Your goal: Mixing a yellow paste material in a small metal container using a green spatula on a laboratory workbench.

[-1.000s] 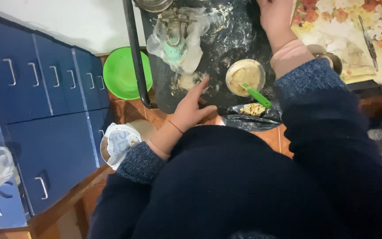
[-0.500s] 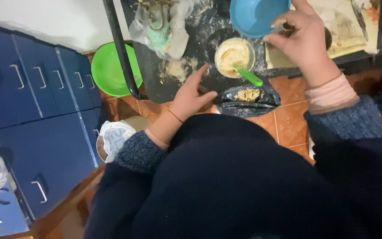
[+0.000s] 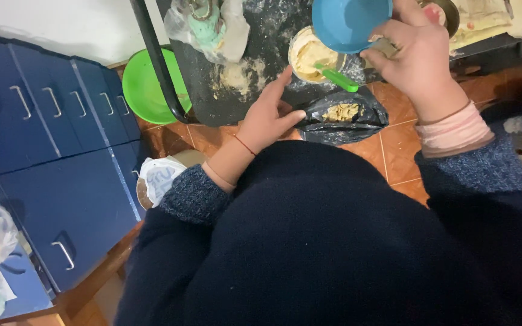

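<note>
Floured black table [image 3: 212, 96] carries everything: right hand [image 3: 415, 57], grip clamped on a blue bowl [image 3: 348, 21]; left hand [image 3: 267, 118], fingers apart, rests flat beside a dough cup [image 3: 306, 51].

The left hand [image 3: 268, 118] lies flat, palm down, at the near edge of the black table [image 3: 212, 90], fingers stretched forward and thumb spread toward the right; a thin red band circles its wrist. The left forearm slants back from there in a dark blue sleeve. The right hand [image 3: 417, 57] is raised over the table's right part, fingers curled in a grip, its wrist in a pink cuff
</note>
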